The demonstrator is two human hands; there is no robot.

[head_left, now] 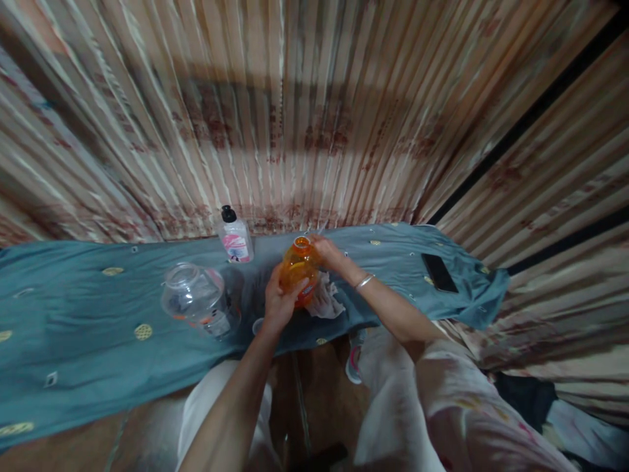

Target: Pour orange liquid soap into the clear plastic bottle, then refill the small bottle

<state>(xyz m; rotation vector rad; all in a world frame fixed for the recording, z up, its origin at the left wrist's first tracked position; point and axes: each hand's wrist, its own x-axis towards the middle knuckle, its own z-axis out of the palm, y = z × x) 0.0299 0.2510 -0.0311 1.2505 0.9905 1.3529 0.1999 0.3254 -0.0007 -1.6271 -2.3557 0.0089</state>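
An orange see-through bottle (296,270) with an open neck stands near the middle of the cloth-covered table, between my hands. My left hand (281,296) holds its lower left side, the thumb across the front. Up by the neck, my right hand (324,251) has its fingers bent together at the right of the bottle; what they hold, if anything, is too small to tell. A crumpled pale cloth (325,298) lies against the bottle's right side, below my right hand.
A large clear jar (194,298) is at the left, with a clear bottle with a black cap (236,239) behind it. A black phone (439,273) lies at the right on the teal tablecloth (142,360). Pleated curtains (295,131) hang behind. A small round clear item (257,325) is near the front edge.
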